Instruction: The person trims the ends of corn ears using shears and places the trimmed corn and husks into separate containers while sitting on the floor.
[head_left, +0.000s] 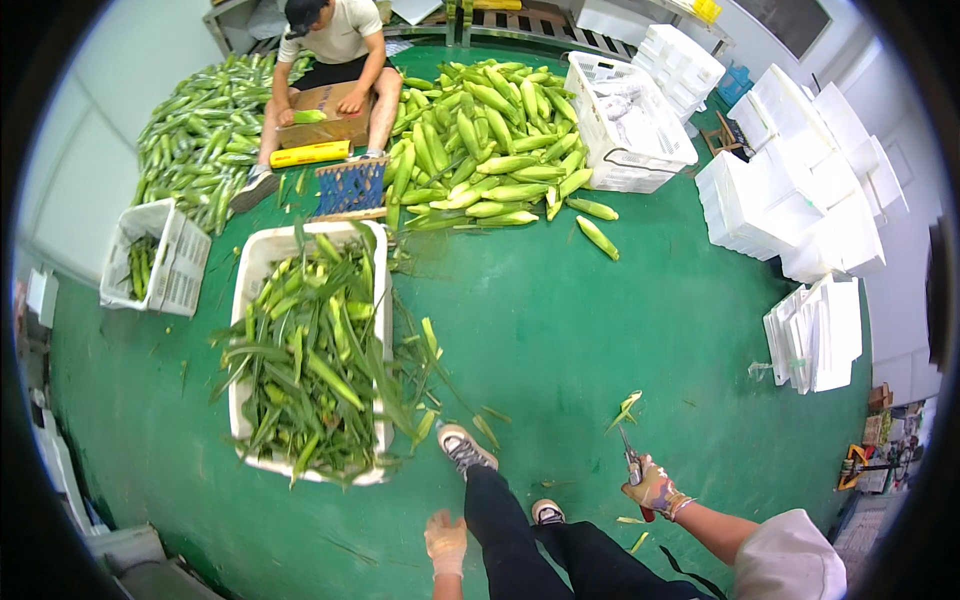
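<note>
My left hand (445, 541), in a pale glove, hangs low over the green floor beside my left leg, its fingers slightly bent and nothing seen in it. My right hand (655, 489), in a patterned work glove, grips a pair of pruning shears (632, 459) with a red handle end. The blades point up and left, close to a scrap of corn husk (627, 409). Left of my feet stands a large white tub (385, 315) heaped with green husks and leaves (315, 360). Farther off lies a big pile of corn ears in husks (480, 150).
A person (337, 45) sits behind a cardboard box (330, 131), holding a corn ear, with wrapped corn (202, 120) alongside. White crates (187, 262) (637, 161) flank the piles. Foam boxes (787, 195) and foam sheets (814, 337) stand right. Husk scraps (486, 431) lie near my feet.
</note>
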